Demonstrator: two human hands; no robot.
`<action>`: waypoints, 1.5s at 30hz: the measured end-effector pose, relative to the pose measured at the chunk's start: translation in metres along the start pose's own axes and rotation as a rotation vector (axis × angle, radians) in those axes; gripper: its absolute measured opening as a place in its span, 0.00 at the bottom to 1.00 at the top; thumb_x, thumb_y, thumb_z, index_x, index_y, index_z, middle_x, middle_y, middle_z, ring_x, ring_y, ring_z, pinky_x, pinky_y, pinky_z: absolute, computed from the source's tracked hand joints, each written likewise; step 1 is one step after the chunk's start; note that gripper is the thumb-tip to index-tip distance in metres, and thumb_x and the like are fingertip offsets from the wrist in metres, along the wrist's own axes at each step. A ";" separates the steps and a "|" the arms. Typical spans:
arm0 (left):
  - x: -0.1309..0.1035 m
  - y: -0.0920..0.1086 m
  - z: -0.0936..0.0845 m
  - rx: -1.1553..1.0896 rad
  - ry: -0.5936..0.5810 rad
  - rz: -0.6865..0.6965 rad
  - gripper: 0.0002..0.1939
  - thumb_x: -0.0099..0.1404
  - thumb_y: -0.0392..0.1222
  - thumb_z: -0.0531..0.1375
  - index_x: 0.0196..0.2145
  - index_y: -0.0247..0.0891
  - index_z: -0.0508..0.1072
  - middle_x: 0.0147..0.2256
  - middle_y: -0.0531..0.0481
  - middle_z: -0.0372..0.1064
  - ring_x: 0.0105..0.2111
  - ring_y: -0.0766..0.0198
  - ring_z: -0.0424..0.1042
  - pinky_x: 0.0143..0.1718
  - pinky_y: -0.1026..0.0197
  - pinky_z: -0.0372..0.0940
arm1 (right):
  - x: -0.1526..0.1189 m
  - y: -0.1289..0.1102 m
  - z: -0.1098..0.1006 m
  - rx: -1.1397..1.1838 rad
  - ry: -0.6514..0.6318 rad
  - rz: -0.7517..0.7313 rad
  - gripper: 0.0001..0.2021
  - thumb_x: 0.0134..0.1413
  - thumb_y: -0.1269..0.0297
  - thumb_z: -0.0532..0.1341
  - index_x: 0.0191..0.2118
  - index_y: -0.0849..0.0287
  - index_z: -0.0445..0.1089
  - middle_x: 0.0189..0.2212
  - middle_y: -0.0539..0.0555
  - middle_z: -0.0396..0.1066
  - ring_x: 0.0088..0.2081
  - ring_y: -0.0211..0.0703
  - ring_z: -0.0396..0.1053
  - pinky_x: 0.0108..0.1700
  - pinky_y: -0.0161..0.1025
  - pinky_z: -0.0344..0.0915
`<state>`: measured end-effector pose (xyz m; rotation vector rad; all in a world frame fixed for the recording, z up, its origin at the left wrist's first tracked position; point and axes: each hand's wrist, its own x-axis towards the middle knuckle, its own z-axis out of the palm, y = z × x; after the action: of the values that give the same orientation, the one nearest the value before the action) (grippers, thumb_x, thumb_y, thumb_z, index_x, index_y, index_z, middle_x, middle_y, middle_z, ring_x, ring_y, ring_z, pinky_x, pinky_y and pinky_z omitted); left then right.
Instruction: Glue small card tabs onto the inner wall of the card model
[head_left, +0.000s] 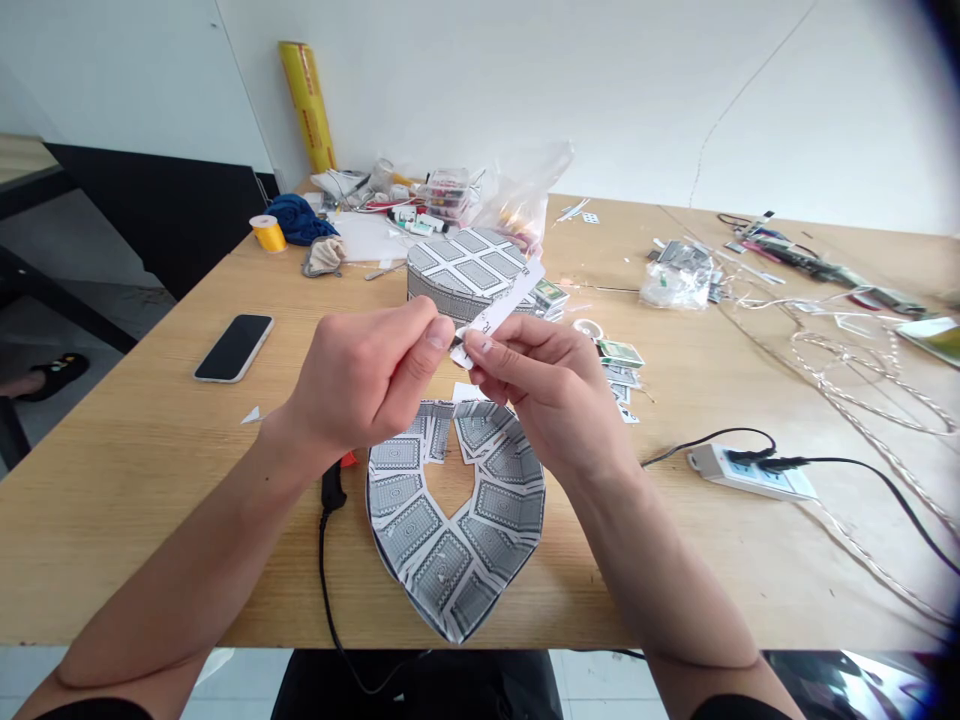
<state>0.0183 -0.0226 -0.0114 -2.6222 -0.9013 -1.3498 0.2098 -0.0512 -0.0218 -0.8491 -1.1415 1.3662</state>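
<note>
Both hands meet above the table, their fingertips almost touching. My right hand (pixel 551 385) pinches a white strip of playing card (pixel 504 305) between thumb and fingers; the strip points up and away. My left hand (pixel 367 370) is closed, with a small dark tip showing at its thumb; what it grips is mostly hidden. Below them lies a heart-shaped tray (pixel 409 530) built from grey-backed playing cards, with an opening in its middle. Behind the hands stands a card-covered box (pixel 465 265). A black corded handle (pixel 332 490) lies partly under my left wrist.
A phone (pixel 235 348) lies at left, near a yellow spool (pixel 268 234). Loose cards (pixel 622 375) and a tape roll (pixel 587 328) sit right of my hands. Further right are a power strip (pixel 754 474) and tangled cords (pixel 847 370). Bags and supplies crowd the back.
</note>
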 end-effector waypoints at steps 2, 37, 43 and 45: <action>0.000 -0.001 0.000 -0.017 -0.008 -0.019 0.21 0.80 0.39 0.51 0.26 0.40 0.62 0.20 0.56 0.60 0.19 0.68 0.59 0.24 0.58 0.51 | 0.000 0.000 -0.001 -0.003 -0.002 -0.004 0.12 0.57 0.57 0.79 0.30 0.56 0.80 0.24 0.48 0.74 0.26 0.33 0.63 0.28 0.35 0.56; 0.000 -0.009 0.000 -0.313 -0.469 0.035 0.19 0.81 0.41 0.51 0.29 0.41 0.62 0.24 0.55 0.63 0.23 0.65 0.62 0.27 0.58 0.54 | 0.010 0.000 -0.015 -0.068 0.241 -0.208 0.14 0.55 0.55 0.79 0.27 0.53 0.76 0.24 0.48 0.68 0.25 0.37 0.57 0.27 0.40 0.52; -0.002 -0.011 -0.009 -0.458 -0.315 -0.093 0.20 0.82 0.43 0.51 0.29 0.39 0.67 0.24 0.55 0.63 0.22 0.68 0.61 0.26 0.60 0.57 | 0.014 -0.003 -0.019 -0.076 0.142 -0.144 0.11 0.59 0.59 0.76 0.29 0.53 0.78 0.28 0.49 0.75 0.27 0.36 0.62 0.29 0.39 0.57; -0.003 -0.013 -0.011 -0.539 -0.223 -0.221 0.19 0.82 0.45 0.52 0.31 0.39 0.69 0.25 0.54 0.65 0.23 0.68 0.63 0.25 0.60 0.58 | 0.011 -0.002 -0.014 -0.090 0.104 -0.101 0.11 0.59 0.59 0.76 0.29 0.54 0.78 0.28 0.50 0.77 0.27 0.36 0.65 0.31 0.38 0.61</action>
<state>0.0015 -0.0165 -0.0097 -3.2111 -0.9938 -1.5558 0.2220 -0.0383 -0.0226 -0.9041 -1.1564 1.1824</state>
